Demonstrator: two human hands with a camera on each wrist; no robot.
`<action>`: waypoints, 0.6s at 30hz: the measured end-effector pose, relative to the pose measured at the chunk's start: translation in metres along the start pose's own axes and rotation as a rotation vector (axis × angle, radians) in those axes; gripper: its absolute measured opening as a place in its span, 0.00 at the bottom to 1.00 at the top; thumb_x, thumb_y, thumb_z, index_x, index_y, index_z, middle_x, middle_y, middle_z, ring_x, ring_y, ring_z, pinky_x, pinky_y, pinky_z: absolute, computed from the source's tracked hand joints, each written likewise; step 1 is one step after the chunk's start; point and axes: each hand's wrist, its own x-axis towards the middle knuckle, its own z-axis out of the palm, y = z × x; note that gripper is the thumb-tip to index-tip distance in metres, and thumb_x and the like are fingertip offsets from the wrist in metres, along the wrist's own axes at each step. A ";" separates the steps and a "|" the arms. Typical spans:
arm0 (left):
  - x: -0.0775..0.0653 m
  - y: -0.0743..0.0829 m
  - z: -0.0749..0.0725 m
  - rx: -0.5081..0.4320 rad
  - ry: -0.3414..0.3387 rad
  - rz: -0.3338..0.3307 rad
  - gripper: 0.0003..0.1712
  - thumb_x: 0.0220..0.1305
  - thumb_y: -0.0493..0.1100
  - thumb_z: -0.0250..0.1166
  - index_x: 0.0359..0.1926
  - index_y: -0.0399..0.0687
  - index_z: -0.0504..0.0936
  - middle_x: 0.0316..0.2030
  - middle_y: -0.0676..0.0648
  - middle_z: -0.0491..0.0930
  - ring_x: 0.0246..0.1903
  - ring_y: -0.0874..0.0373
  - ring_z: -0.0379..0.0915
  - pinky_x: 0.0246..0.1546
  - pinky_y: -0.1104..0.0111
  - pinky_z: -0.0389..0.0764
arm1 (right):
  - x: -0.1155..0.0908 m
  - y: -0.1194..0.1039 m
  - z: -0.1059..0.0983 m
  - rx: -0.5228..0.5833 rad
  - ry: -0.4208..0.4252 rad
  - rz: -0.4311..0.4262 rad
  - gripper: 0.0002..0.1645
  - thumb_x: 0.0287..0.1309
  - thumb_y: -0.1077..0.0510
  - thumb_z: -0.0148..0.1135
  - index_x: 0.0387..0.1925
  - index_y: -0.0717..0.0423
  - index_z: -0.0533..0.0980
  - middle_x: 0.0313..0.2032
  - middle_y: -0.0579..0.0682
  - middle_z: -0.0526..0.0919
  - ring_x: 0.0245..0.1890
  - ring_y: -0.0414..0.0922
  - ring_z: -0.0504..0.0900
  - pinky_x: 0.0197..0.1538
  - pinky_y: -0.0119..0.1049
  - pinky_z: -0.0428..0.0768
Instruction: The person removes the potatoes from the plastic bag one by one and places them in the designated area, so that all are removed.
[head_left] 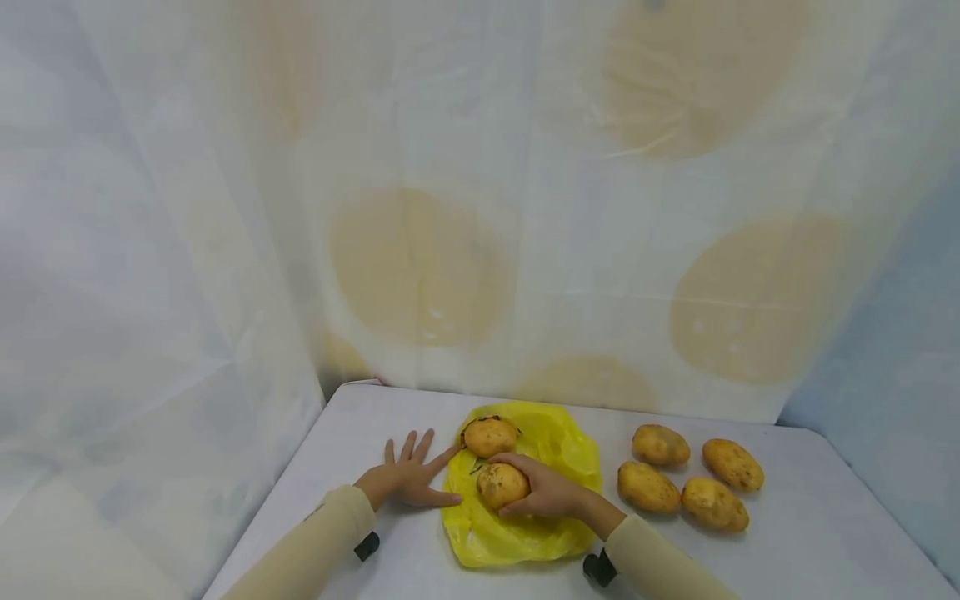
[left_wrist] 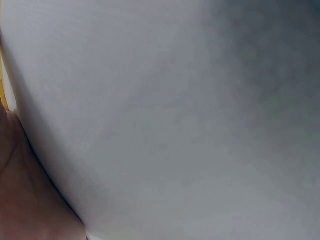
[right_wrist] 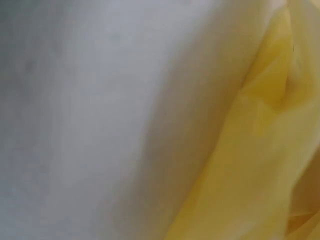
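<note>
A yellow plastic bag [head_left: 555, 533] lies spread on the table in the head view. My right hand [head_left: 551, 492] grips a potato [head_left: 502, 486] over the bag, thumb on the near side and fingers on the far side. Just beyond it, another potato [head_left: 490, 437] sits on the bag, with small dark bits around it. My left hand [head_left: 412, 477] is flat on the table with fingers spread, its thumb and index finger reaching the bag's left edge. The left wrist view catches only part of the palm [left_wrist: 30, 195]. In the right wrist view the yellow bag [right_wrist: 240, 170] shows creased.
To the right of the bag, several loose potatoes [head_left: 715, 504] lie grouped on the white table [head_left: 817, 533]. A spotted cloth [head_left: 570, 250] hangs behind the table, and pale sheets [head_left: 135, 292] stand at the sides.
</note>
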 end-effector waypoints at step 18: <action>-0.004 0.001 -0.003 0.005 0.008 -0.004 0.57 0.49 0.88 0.48 0.77 0.77 0.46 0.79 0.41 0.33 0.77 0.34 0.27 0.68 0.31 0.30 | 0.000 0.000 0.006 -0.120 0.012 -0.037 0.44 0.57 0.49 0.72 0.70 0.44 0.61 0.66 0.47 0.68 0.63 0.49 0.69 0.66 0.55 0.67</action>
